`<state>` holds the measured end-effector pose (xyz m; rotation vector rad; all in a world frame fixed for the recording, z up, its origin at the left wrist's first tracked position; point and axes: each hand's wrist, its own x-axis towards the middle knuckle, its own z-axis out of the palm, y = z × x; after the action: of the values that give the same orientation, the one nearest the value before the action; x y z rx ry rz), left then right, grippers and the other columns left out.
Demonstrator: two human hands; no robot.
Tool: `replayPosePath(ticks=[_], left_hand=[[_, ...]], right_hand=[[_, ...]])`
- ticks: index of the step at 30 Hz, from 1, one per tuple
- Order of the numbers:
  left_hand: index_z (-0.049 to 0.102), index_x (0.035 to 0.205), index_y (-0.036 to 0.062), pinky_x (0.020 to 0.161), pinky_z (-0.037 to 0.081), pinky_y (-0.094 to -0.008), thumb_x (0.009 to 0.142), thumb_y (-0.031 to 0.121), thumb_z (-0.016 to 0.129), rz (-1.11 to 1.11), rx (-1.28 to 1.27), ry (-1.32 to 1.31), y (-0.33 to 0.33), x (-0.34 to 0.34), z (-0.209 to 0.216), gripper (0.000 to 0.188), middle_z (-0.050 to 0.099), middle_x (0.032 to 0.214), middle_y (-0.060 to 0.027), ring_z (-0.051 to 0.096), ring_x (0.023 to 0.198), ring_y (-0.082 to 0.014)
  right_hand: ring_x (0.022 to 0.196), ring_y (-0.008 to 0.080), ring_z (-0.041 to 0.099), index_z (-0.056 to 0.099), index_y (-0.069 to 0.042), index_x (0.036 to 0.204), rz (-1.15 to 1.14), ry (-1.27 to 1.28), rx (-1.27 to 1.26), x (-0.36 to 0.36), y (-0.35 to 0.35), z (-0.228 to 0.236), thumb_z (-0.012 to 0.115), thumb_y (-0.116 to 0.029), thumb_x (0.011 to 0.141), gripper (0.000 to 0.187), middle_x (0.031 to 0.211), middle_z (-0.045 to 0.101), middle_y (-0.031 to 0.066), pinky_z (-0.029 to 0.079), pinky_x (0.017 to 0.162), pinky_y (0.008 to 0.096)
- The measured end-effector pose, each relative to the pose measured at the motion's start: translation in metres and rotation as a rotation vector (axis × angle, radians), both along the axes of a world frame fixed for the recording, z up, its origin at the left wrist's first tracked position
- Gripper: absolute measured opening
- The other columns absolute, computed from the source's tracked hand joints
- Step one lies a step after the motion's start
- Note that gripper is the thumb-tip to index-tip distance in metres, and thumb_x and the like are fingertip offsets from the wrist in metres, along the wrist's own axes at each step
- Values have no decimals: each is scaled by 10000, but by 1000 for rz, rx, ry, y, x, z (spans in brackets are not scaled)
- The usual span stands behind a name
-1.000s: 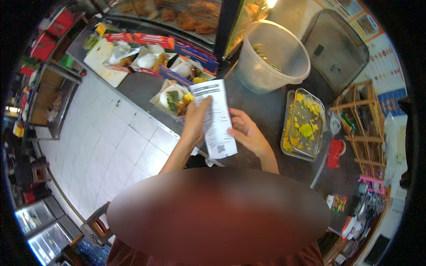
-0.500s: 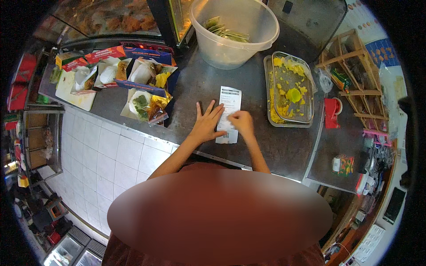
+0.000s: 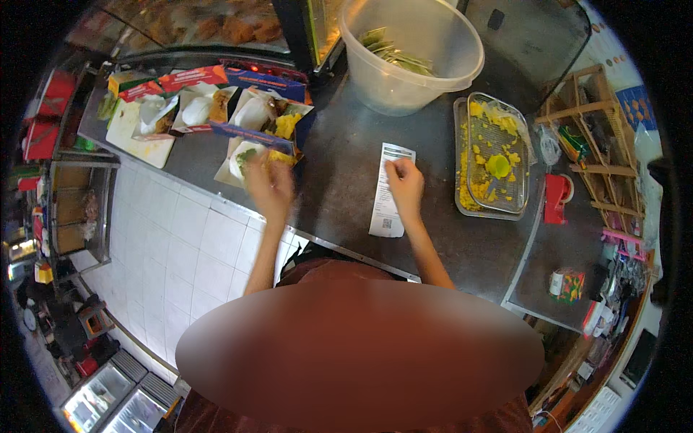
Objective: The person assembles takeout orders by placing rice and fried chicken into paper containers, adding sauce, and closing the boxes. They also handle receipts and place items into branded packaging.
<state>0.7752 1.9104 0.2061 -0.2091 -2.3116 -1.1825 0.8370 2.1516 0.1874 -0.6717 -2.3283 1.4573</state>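
On the dark counter (image 3: 332,187), under the right grip (image 3: 406,184), a white paper slip (image 3: 386,206) lies flat, long axis running away from the body, far end leaning slightly right. Partly behind the blurred left grip (image 3: 271,189) sits an open food box (image 3: 223,174); whether that grip holds anything, I cannot tell. The right grip is curled narrow, fingertips at the slip's far half. Dark lines of print end in a square code (image 3: 387,223) at its near end.

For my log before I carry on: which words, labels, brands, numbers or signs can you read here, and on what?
Nothing reads clearly enough to quote.
White paper slip by the right hand: fine print and a square code, too small.
Red box flap: lettering, too blurred.
Rear blue box flap: lettering, too blurred.
Blue wall poster: any print too small.
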Motion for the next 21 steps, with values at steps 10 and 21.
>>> replayPosePath(ticks=[10, 21], left_hand=[[635, 882, -61, 762, 469, -357, 923, 314, 519, 227, 168, -642, -95, 4, -22, 395, 652, 857, -203, 624, 861, -289], [309, 1357, 49, 866, 460, -348, 712, 87, 699, 69, 352, -411, -50, -18, 10, 755, 565, 1097, -169, 556, 1058, -262]], right_hand=[[1064, 338, 488, 240, 34, 1321, 238, 318, 86, -70, -154, 20, 763, -203, 711, 838, 1157, 442, 238, 387, 938, 404], [966, 292, 619, 231, -51, 1345, 276, 182, -85, -73, -85, 32, 650, 20, 680, 789, 1107, 536, 226, 510, 794, 345]])
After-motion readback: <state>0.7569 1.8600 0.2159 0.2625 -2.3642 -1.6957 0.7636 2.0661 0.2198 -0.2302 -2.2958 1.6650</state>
